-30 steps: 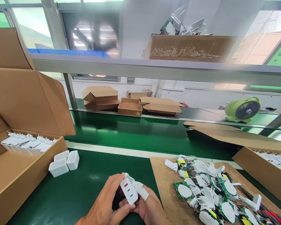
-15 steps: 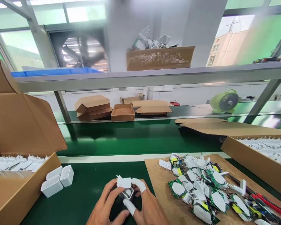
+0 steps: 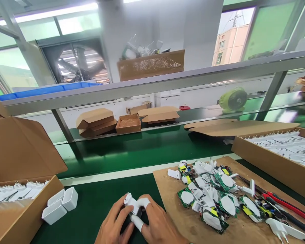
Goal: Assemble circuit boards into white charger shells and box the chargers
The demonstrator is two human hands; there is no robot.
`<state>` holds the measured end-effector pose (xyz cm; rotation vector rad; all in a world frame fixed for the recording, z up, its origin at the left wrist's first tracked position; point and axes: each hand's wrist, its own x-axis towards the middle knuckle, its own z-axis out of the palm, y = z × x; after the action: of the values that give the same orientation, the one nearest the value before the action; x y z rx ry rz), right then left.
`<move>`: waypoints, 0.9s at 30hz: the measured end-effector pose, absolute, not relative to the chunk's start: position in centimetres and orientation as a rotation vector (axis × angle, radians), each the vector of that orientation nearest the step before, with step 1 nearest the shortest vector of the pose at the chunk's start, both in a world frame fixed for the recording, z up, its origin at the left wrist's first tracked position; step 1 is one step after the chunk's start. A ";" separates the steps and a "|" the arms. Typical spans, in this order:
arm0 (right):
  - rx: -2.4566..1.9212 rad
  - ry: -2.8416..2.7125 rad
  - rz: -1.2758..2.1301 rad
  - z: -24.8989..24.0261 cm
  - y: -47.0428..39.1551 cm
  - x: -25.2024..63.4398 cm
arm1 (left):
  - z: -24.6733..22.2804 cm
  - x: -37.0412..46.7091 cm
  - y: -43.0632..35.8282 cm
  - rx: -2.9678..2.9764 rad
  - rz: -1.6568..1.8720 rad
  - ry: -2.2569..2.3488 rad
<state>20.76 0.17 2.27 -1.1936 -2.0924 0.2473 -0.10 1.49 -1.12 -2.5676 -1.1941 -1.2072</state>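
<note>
Head view: left hand [image 3: 114,222] and right hand [image 3: 159,222] both closed on white charger piece [image 3: 132,202], gripped between fingertips over dark green worktop [image 3: 91,200]. White finger covers [image 3: 137,222] on two digits of right hand. Left of hands, well apart: three white cases [image 3: 54,211], clustered beside open carton [image 3: 27,218] with rows of white pieces. Right of hands: brown board [image 3: 170,206] bearing heap of circuit boards [image 3: 226,181], white parts, red handle [image 3: 289,206]. Farther right: second carton [image 3: 264,161] packed with white pieces.

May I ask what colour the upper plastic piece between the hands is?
The piece is white, clearest in the head view.
</note>
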 end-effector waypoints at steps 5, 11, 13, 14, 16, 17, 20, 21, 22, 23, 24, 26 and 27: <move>-1.084 -2.093 0.203 2.1 0.8 20.4 | -2.4 -0.3 1.6 -2.586 -1.193 -1.204; -0.991 -2.062 0.015 2.8 0.4 20.2 | 0.3 0.2 5.8 -2.833 -1.491 -1.599; -0.907 -2.083 -0.088 1.8 0.7 19.9 | 1.4 1.5 7.9 -2.875 -1.585 -1.722; -0.882 -2.100 -0.134 1.1 1.0 19.6 | 1.7 2.4 9.0 -2.907 -1.609 -1.717; -0.901 -2.140 -0.193 -0.6 1.6 19.0 | 1.8 4.4 10.9 -2.996 -1.637 -1.656; -0.931 -2.161 -0.198 -1.5 2.0 18.7 | 1.6 5.4 11.6 -3.050 -1.647 -1.619; -1.035 -2.188 -0.168 -3.5 3.0 18.0 | 0.9 8.0 12.9 -3.201 -1.629 -1.498; -1.051 -2.183 -0.167 -4.0 3.2 17.9 | 0.9 8.4 13.0 -3.237 -1.605 -1.464; -1.063 -2.175 -0.165 -4.3 3.4 17.9 | 0.9 8.6 12.9 -3.261 -1.573 -1.435; -1.070 -2.166 -0.163 -4.5 3.5 17.9 | 1.1 8.4 12.6 -3.268 -1.534 -1.415; -1.071 -2.158 -0.160 -4.6 3.5 18.0 | 1.4 7.9 12.2 -3.256 -1.492 -1.406; -1.057 -2.143 -0.150 -4.6 3.4 18.1 | 2.1 5.8 11.3 -3.192 -1.429 -1.425; -1.043 -2.133 -0.144 -4.4 3.2 18.2 | 2.5 4.2 10.8 -3.141 -1.383 -1.445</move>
<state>18.23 3.22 -4.43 -1.0427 -2.1329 -0.1439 4.18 10.84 2.47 -3.1413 -1.4450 -1.3833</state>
